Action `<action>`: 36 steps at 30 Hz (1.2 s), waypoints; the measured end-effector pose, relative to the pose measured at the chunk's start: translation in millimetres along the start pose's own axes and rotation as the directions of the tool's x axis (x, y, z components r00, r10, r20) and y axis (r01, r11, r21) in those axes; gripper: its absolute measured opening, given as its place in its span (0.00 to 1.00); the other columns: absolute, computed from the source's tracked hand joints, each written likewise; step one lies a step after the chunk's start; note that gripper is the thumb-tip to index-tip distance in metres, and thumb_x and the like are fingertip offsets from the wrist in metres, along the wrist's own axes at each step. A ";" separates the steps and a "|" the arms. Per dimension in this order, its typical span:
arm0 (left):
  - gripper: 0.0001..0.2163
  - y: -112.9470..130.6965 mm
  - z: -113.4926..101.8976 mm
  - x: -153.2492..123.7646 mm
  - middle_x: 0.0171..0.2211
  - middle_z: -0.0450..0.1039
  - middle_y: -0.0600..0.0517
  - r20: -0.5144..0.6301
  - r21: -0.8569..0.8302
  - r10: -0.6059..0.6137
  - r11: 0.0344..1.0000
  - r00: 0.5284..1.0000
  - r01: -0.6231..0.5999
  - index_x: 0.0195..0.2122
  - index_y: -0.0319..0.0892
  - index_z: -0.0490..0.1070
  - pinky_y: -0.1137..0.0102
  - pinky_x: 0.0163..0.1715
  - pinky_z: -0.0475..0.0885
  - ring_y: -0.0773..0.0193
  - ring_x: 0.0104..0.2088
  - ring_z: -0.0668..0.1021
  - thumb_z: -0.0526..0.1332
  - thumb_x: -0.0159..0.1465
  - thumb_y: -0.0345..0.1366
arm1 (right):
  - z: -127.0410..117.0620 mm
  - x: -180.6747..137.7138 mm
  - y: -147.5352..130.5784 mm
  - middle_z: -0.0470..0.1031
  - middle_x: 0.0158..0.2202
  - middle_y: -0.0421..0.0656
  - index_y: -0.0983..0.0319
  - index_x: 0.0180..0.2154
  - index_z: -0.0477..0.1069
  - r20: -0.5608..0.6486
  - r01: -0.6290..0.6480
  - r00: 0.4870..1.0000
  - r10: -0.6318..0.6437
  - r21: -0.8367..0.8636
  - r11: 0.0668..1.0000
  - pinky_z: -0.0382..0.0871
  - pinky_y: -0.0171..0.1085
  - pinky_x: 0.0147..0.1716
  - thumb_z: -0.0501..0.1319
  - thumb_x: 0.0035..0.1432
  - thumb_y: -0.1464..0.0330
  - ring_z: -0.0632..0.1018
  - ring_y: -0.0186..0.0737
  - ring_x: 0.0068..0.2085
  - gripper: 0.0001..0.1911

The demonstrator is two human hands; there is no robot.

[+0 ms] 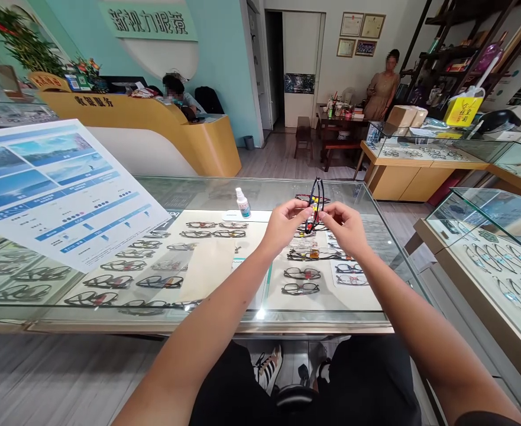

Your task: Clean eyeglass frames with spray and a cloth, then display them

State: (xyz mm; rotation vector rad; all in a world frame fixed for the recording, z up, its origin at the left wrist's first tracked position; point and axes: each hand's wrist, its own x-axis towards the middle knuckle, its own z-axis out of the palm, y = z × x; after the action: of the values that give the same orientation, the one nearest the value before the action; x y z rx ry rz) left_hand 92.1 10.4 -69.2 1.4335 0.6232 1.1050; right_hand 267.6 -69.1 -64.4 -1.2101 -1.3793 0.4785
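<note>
Both my hands hold one pair of dark-framed eyeglasses [319, 198] upright above the glass counter. My left hand [287, 219] pinches it from the left side, fingers bent round the frame. From the right, my right hand [343, 223] grips it with thumb and fingertips. Behind and beneath them, other eyeglasses lie on the counter, partly hidden by my hands. A small white spray bottle [243, 203] stands to the left of my hands. Nearer me, a beige cloth [209, 269] lies flat on the counter.
Several glasses frames [302, 273] show in the glass display counter [260, 316]. A printed sheet [74, 195] stands tilted at left. Another display case [500, 248] is on the right. One person [183, 97] sits behind the yellow desk [154, 115]; another person [382, 92] stands at the back.
</note>
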 end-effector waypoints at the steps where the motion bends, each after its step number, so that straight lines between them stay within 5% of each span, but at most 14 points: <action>1: 0.21 -0.7 -1.7 1.4 0.44 0.85 0.47 -0.012 0.010 0.008 1.000 1.000 -0.008 0.43 0.43 0.82 0.62 0.54 0.75 0.58 0.46 0.82 0.79 0.57 0.51 | -1.4 1.0 0.7 0.70 0.26 0.36 0.58 0.34 0.77 -0.017 -0.003 1.000 0.003 -0.008 1.000 0.59 0.38 0.29 0.69 0.64 0.54 0.65 0.36 0.27 0.15; 7: 0.21 -6.2 -15.1 11.1 0.44 0.85 0.46 -0.061 0.083 0.050 0.996 0.997 -0.045 0.42 0.43 0.83 0.63 0.50 0.76 0.59 0.43 0.81 0.77 0.58 0.54 | -18.3 8.3 6.5 0.67 0.21 0.34 0.57 0.39 0.80 -0.248 -0.010 0.969 -0.019 -0.116 0.993 0.59 0.40 0.28 0.67 0.66 0.55 0.67 0.37 0.23 0.12; 12: 0.23 -12.3 -16.9 12.5 0.39 0.83 0.49 -0.008 0.108 0.014 0.994 1.000 -0.013 0.43 0.43 0.82 0.65 0.40 0.76 0.63 0.34 0.78 0.77 0.57 0.56 | -28.4 9.8 3.8 0.86 0.36 0.44 0.57 0.49 0.81 -0.373 0.054 0.913 -0.164 -0.287 0.956 0.68 0.43 0.33 0.63 0.72 0.55 0.78 0.43 0.30 0.15; 16: 0.25 -9.2 -12.1 8.8 0.39 0.82 0.49 0.001 0.063 -0.046 0.997 0.999 0.046 0.42 0.43 0.82 0.66 0.39 0.78 0.62 0.37 0.79 0.78 0.54 0.59 | -25.5 7.7 -1.3 0.87 0.47 0.46 0.55 0.55 0.76 -0.349 0.122 0.906 -0.241 -0.329 0.936 0.70 0.43 0.35 0.63 0.72 0.59 0.80 0.43 0.35 0.14; 22: 0.27 0.7 -4.5 1.5 0.41 0.82 0.49 -0.030 -0.005 -0.112 0.994 0.993 0.112 0.40 0.43 0.81 0.65 0.41 0.81 0.60 0.41 0.80 0.81 0.50 0.58 | -13.8 0.5 -6.6 0.84 0.46 0.44 0.55 0.47 0.72 -0.252 0.145 0.940 -0.232 -0.323 0.935 0.71 0.42 0.36 0.65 0.69 0.58 0.79 0.40 0.35 0.10; 27: 0.23 1.4 3.4 -5.2 0.39 0.82 0.49 0.067 0.048 -0.065 0.997 0.996 0.062 0.41 0.43 0.82 0.66 0.38 0.78 0.61 0.37 0.81 0.79 0.55 0.55 | -4.1 -3.3 -5.3 0.83 0.46 0.44 0.56 0.46 0.73 -0.087 0.118 0.985 -0.152 -0.312 0.943 0.71 0.42 0.36 0.67 0.68 0.56 0.79 0.41 0.35 0.13; 36: 0.23 -0.6 6.7 -6.4 0.40 0.81 0.48 0.052 0.027 -0.056 0.998 0.997 0.055 0.41 0.43 0.82 0.65 0.38 0.79 0.60 0.38 0.81 0.79 0.55 0.55 | -4.4 -0.9 -1.0 0.80 0.43 0.41 0.56 0.44 0.71 -0.128 0.076 0.984 -0.123 -0.321 0.944 0.68 0.41 0.35 0.66 0.66 0.61 0.78 0.40 0.34 0.09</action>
State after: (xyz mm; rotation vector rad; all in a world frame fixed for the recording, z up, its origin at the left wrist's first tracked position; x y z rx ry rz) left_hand 95.5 1.9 -70.7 1.4540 0.6377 1.0161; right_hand 271.1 -71.8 -63.0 -1.3945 -1.4169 0.0951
